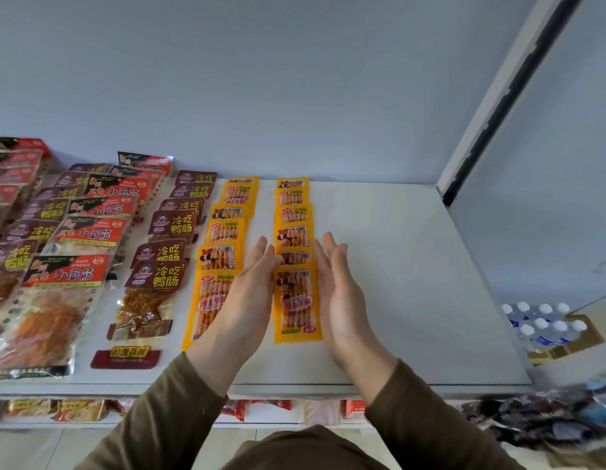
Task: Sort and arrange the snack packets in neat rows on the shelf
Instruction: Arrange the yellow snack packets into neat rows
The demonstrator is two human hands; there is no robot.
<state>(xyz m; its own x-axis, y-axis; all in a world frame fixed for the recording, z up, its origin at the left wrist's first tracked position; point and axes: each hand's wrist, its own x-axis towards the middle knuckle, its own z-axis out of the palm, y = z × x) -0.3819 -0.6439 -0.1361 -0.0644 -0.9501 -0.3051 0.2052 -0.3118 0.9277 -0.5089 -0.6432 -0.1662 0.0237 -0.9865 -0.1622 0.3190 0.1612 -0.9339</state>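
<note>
Two rows of yellow snack packets lie overlapped on the white shelf [413, 266]. The right yellow row [294, 232] runs from the back wall to the front, and its nearest packet [296, 307] lies between my hands. My left hand [252, 293] stands on edge with straight fingers against that row's left side. My right hand [339, 293] stands the same way against its right side. The left yellow row [223, 239] lies beside my left hand, its front packet partly hidden by my wrist.
Further left lie rows of dark-red packets [166, 266] and red-and-black packets [77, 266]. The shelf's right half is bare up to a white upright [498, 96]. Bottled water [542, 323] stands at lower right, and a lower shelf [295, 410] holds more packets.
</note>
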